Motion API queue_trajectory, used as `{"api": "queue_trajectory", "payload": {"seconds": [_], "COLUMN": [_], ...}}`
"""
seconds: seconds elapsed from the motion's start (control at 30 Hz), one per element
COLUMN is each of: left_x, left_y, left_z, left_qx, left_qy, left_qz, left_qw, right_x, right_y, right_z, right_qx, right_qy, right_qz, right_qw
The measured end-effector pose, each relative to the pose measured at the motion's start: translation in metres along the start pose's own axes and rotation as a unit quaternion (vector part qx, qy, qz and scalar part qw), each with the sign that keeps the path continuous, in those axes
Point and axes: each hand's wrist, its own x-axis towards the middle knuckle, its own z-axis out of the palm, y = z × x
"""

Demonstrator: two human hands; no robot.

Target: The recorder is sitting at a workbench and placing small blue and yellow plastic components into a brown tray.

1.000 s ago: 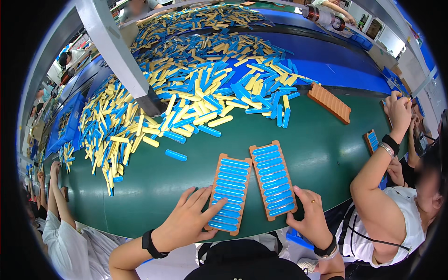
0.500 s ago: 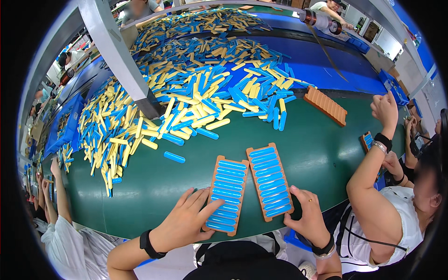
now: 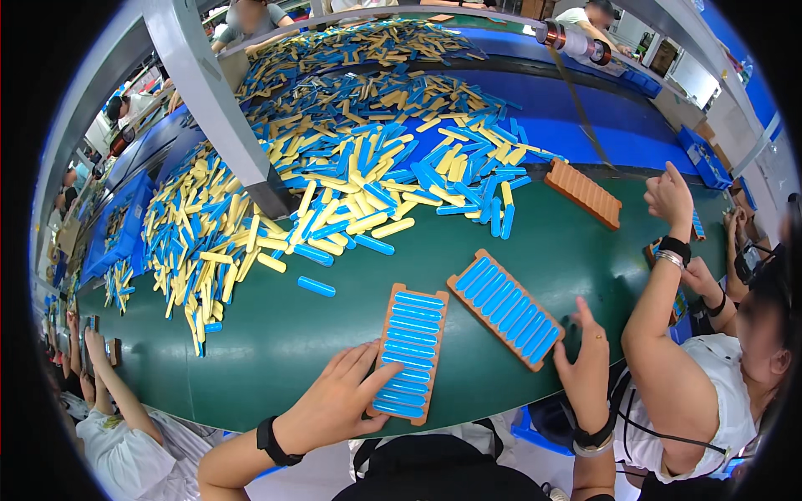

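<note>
Two orange grooved trays lie on the green table, their slots filled with blue rounded strips. My left hand [image 3: 334,392] rests against the left side of the left tray [image 3: 440,334], its fingers stretched out and one fingertip on the strips. Angled away to the right is the right tray [image 3: 455,282]. My right hand [image 3: 587,367] is open just off that tray's near right corner, fingers apart, with nothing in it. A single blue strip [image 3: 317,286] lies beyond the left tray.
A large heap of blue and yellow strips [image 3: 359,179] spreads across the far left, around a grey metal post [image 3: 200,100]. An orange grooved tray [image 3: 583,194] without strips lies at far right. A co-worker's arm [image 3: 656,309] reaches over the table on my right.
The right tray has turned, its near end swinging out to the right. My right hand has moved right and come away from it. My left hand stays at the left tray.
</note>
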Motion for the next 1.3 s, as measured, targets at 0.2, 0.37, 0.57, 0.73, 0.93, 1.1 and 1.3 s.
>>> {"api": "queue_trajectory", "payload": {"seconds": [0.2,0.37,0.57,0.73,0.93,1.1,1.3], "left_x": [0.000,0.000,0.003,0.007,0.032,0.054,0.065], "left_y": [-0.003,-0.004,-0.006,-0.023,-0.044,-0.057,-0.066], "left_z": [0.001,-0.002,-0.008,-0.018,-0.035,-0.039,-0.044], "left_qx": [-0.008,-0.015,-0.014,-0.069,-0.055,-0.062,-0.056], "left_qy": [-0.001,0.001,-0.004,-0.016,-0.026,-0.026,-0.032], "left_qz": [0.001,0.008,0.031,0.011,0.027,0.014,0.031], "left_qw": [1.000,1.000,0.999,0.997,0.998,0.998,0.997], "right_x": [0.000,0.011,0.028,0.046,0.076,0.063,0.060], "right_y": [-0.026,-0.011,0.022,0.031,0.035,0.052,0.034], "right_z": [-0.021,-0.009,-0.013,-0.012,-0.004,0.014,-0.003], "right_qx": [0.162,0.103,-0.007,-0.013,-0.134,-0.116,-0.025], "right_qy": [-0.115,-0.078,0.031,0.000,0.007,0.005,-0.048], "right_qz": [-0.009,-0.035,0.010,0.013,0.061,0.001,0.013], "right_qw": [0.980,0.991,0.999,1.000,0.989,0.993,0.998]}}
